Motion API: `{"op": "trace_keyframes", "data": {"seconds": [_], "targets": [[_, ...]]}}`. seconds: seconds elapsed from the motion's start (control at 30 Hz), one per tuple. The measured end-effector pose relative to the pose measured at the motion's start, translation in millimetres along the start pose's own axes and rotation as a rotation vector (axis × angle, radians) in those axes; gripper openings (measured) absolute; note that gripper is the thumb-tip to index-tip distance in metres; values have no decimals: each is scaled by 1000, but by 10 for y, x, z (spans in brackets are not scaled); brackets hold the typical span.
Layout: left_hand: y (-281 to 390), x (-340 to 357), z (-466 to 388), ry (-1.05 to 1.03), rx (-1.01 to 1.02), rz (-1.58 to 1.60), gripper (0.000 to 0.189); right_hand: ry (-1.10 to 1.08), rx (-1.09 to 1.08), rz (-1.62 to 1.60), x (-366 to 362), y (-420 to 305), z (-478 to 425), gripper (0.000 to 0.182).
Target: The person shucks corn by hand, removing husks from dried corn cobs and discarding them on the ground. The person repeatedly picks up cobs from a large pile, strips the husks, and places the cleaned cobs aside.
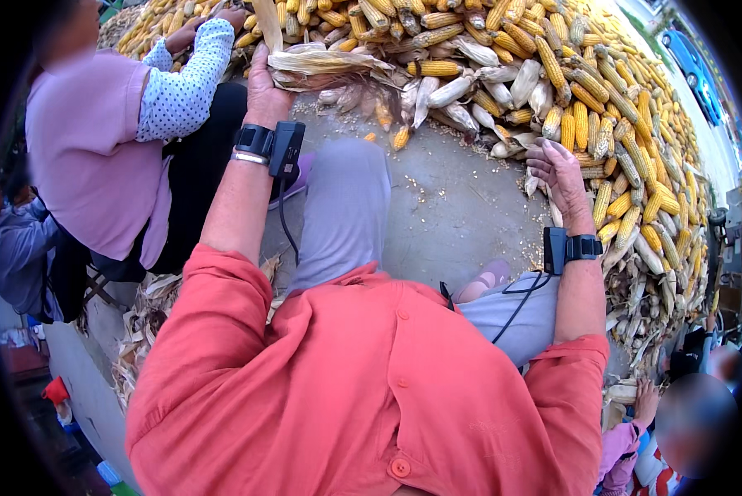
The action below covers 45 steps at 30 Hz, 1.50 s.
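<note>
A large heap of corn cobs [625, 111], mostly yellow and bare with some still in pale husks, curves around the top and right. At upper left, my left hand [268, 84] holds dry corn husks [327, 65], with dark silk trailing from them; whether a cob is inside is hidden. My right hand [560, 173] is by the heap's inner edge, its fingers curled and a little apart, with nothing plainly in them. Husked cobs [450, 92] lie between the hands.
A person in a pink top [92, 149] sits close on my left, hands at the heap. Another person's hand [646, 402] touches husks at lower right. Loose kernels [424, 192] dot the concrete floor [464, 217]. Stripped husks [151, 316] lie at left. A blue car [692, 77] stands beyond the heap.
</note>
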<state>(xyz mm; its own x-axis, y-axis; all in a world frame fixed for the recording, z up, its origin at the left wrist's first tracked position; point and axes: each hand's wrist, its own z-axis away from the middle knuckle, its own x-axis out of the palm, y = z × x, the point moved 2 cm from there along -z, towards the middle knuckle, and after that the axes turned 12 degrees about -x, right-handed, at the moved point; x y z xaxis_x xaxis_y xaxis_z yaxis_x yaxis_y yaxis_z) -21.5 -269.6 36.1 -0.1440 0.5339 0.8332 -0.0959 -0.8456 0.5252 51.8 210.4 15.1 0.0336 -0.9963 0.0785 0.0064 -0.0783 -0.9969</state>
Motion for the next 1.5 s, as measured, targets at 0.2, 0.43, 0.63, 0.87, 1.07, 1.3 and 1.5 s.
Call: {"op": "trace_keyframes", "data": {"seconds": [0.2, 0.43, 0.63, 0.87, 1.07, 1.3, 1.5], "targets": [[201, -1316, 855, 362, 38, 93, 46, -95, 9, -16, 269, -36, -107, 35], [717, -3323, 3068, 849, 100, 155, 46, -203, 28, 11, 377, 48, -196, 39], [1254, -3906, 5412, 1957, 731, -133, 47, -219, 67, 5, 418, 147, -306, 38], [1638, -3460, 6947, 2780, -341, -948, 102, -222, 34, -15, 608, 129, -266, 39], [1799, -2550, 5500, 2028, -139, -2062, 39, -119, 59, 9, 496, 149, -251, 35], [1113, -1059, 3228, 615, -27, -1457, 17, -89, 54, 240, 349, 300, -246, 34], [289, 229, 1943, 5, -72, -1152, 20, -127, 127, 408, 248, 608, -222, 34]]}}
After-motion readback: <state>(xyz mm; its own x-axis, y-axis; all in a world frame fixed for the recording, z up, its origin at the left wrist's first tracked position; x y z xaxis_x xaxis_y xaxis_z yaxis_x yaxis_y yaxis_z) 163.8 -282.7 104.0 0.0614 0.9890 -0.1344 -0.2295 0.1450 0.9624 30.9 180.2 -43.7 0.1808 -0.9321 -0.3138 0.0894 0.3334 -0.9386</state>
